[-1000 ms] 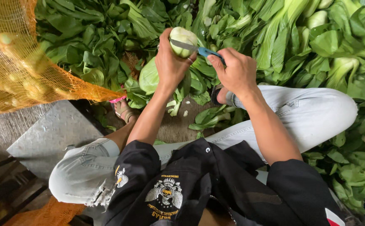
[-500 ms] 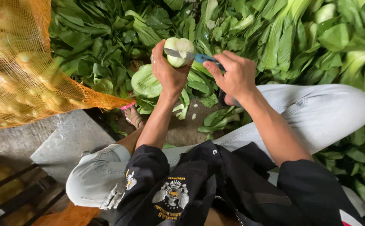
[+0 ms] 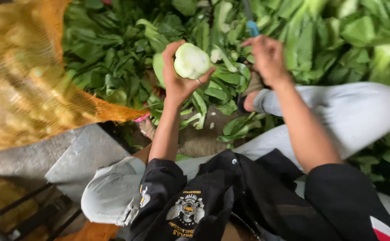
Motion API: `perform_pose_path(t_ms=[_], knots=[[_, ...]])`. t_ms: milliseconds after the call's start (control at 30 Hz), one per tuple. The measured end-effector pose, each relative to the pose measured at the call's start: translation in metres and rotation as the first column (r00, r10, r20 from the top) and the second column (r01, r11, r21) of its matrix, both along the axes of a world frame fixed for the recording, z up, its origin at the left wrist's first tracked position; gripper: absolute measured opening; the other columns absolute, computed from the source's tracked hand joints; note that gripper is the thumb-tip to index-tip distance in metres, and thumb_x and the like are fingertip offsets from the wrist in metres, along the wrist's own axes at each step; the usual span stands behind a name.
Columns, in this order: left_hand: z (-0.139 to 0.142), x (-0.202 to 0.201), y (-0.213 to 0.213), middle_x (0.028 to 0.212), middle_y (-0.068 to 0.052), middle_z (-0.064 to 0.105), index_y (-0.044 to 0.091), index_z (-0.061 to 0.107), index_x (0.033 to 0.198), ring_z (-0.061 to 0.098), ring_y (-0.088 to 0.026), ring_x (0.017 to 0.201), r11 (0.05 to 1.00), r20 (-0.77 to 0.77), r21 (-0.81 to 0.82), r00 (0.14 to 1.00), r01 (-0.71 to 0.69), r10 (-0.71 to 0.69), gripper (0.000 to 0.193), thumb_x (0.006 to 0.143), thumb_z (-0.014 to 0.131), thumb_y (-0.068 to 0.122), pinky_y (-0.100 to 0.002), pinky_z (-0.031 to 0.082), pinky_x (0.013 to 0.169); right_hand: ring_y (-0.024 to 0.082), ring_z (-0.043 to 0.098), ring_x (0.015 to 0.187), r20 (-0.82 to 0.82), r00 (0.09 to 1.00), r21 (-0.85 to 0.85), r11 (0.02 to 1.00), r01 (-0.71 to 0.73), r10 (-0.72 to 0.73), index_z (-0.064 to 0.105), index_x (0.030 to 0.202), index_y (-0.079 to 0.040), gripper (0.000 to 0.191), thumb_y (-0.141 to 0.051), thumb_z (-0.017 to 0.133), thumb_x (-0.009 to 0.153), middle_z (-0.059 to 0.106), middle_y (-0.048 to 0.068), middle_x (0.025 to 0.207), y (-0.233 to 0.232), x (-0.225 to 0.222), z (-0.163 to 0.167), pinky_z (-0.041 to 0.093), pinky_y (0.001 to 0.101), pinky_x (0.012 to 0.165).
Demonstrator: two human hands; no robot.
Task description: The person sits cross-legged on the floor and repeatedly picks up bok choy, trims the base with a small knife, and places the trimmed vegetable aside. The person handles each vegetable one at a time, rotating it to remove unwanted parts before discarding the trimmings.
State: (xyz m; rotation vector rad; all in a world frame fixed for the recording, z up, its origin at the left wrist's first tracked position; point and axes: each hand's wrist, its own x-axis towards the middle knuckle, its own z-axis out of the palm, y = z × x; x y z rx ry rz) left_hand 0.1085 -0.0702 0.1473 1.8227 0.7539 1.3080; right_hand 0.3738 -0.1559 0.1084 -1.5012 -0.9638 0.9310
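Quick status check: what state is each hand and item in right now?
left hand: raised, gripping the round pale green vegetable
round pale green vegetable: peeled, pale flesh showing
right hand: closed on the knife, apart from the vegetable
knife: blue handle, pointing up, blade mostly out of sight
orange mesh sack: full, lying at the left
leafy greens: heaped loose

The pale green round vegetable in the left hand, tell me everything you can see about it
The round vegetable is pale green to whitish, smooth and matte, with a trimmed or peeled look and a few faint flat facets. The left hand grips it from below and behind, thumb on one side, fingers on the other, raised over a pile of leafy greens. The right hand is apart from it and holds a blue-handled knife. Its underside is hidden.
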Motion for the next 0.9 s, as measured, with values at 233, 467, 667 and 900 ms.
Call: perform_pose_path(t_ms=[233, 467, 667, 900], knots=[[-0.024, 0.028, -0.018, 0.118, -0.02, 0.063, 0.003, 0.05, 0.134, 0.059, -0.039, 0.111, 0.983, -0.556, 0.165, 0.831, 0.076, 0.029, 0.08, 0.067, 0.091, 0.017, -0.051, 0.043, 0.098, 0.013, 0.064, 0.116, 0.075, 0.981, 0.068, 0.98, -0.185, 0.18, 0.056, 0.143, -0.004, 0.083, -0.044, 0.092, 0.079, 0.068, 0.006, 0.131, -0.009, -0.067, 0.023, 0.052, 0.0316, 0.104], [-0.009, 0.035, -0.023, 0.127, -0.016, 0.062, 0.0, 0.05, 0.14, 0.056, -0.035, 0.127, 0.932, -0.7, 0.275, 0.713, 0.238, 0.024, 0.075, 0.081, 0.089, 0.027, -0.06, 0.026, 0.121, 0.016, 0.061, 0.075, -0.048, 0.986, -0.137, 0.977, -0.166, 0.161, 0.053, 0.144, -0.009, 0.085, -0.042, 0.089, 0.075, 0.07, 0.006, 0.111, -0.02, -0.055, 0.024, 0.054, 0.0346, 0.065], [0.032, 0.05, -0.028, 0.153, -0.024, 0.045, -0.002, 0.039, 0.153, 0.029, -0.047, 0.149, 0.912, -0.691, 0.363, 0.711, 0.19, 0.127, 0.105, 0.072, 0.093, 0.038, -0.07, 0.009, 0.122, 0.017, 0.064, 0.077, -0.54, 0.837, -0.278, 0.957, -0.079, -0.088, 0.064, 0.138, -0.004, 0.071, -0.048, 0.078, 0.085, 0.07, 0.009, 0.112, -0.011, -0.036, -0.02, 0.049, 0.0321, 0.048], [-0.01, -0.016, 0.023, 0.158, -0.014, 0.043, 0.013, 0.042, 0.155, 0.036, -0.035, 0.151, 0.937, -0.332, 0.216, 0.882, -0.273, 0.334, 0.073, 0.1, 0.088, 0.024, -0.047, 0.028, 0.129, 0.017, 0.058, 0.074, -0.566, 0.68, 0.078, 0.791, 0.607, -0.467, 0.058, 0.122, -0.008, 0.055, -0.052, 0.066, 0.09, 0.065, 0.006, 0.105, -0.017, 0.132, -0.02, 0.042, 0.0323, 0.049]])
